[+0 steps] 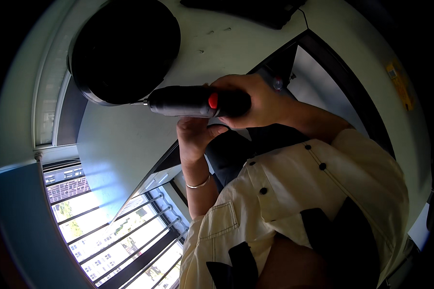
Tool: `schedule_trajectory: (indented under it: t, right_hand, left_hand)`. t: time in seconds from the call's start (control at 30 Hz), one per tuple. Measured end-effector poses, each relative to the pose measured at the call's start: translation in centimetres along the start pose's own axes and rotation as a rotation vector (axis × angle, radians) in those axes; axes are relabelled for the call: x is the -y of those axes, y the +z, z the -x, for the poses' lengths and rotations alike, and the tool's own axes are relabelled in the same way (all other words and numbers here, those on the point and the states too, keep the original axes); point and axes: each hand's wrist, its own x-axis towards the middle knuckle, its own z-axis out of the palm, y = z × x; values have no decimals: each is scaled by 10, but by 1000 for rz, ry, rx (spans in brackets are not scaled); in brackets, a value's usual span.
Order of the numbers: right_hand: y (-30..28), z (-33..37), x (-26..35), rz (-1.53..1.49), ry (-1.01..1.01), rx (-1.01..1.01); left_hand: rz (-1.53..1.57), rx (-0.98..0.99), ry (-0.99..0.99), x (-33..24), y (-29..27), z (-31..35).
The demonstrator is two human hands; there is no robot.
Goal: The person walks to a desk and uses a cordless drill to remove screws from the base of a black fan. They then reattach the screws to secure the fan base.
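A black electric screwdriver (pixel 181 101) with a red button lies level across the middle, its thin metal bit pointing left. My right hand (pixel 258 98) is closed around its rear end. Under the body, my left hand (pixel 193 135) grips it from below; most of its fingers are hidden behind the tool, and the thumb shows. The bit's tip meets the lower edge of a large black oval object (pixel 125 50), too dark to name, though I cannot tell whether they touch. Several small screws (pixel 201 51) are scattered on the pale tabletop (pixel 217 53) beyond my hands.
A dark flat object (pixel 250 10) with a cable lies at the far edge. The table has a dark-edged cutout (pixel 340 72) on the right. A yellow package (pixel 399 86) is at far right. A barred window (pixel 125 241) stands at lower left.
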Motion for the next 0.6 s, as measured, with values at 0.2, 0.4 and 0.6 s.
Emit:
schedule_trajectory:
  t: [0.2, 0.4, 0.6]
  right_hand:
    - [-4, -3, -10, -130, 55, -95]
    - [-17, -2, -18, -233, 265, -200]
    - [-48, -4, -3, -305, 305, -136]
  left_hand:
    - [-66, -61, -128, -7, 1, 5]
    - [-150, -40, -182, 2, -4, 10]
    - [-302, -85, -272, 1, 7, 17]
